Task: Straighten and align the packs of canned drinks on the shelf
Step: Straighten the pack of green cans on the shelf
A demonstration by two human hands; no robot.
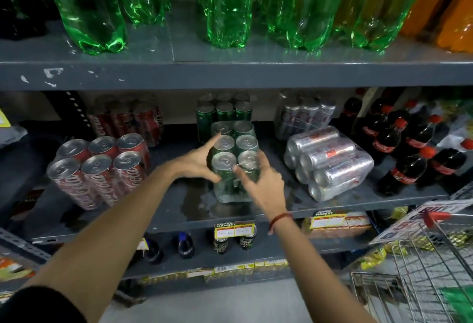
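Note:
A shrink-wrapped pack of green cans [234, 143] stands upright in the middle of the grey shelf [179, 210]. My left hand [197, 161] is spread open against its left side. My right hand [263, 181] rests on its front right corner, fingers apart. Neither hand closes around it. A red cola pack [102, 166] stands upright to the left, slightly turned. A silver can pack [330, 161] lies on its side to the right. Further packs stand behind: red [128, 117], green [222, 110], silver [304, 112].
Cola bottles [409, 143] crowd the shelf's right end. Large green bottles [230, 7] fill the shelf above, with orange ones [448, 10] at far right. A wire shopping trolley [422, 271] stands at lower right. Small cans and price tags [234, 231] sit on the shelf below.

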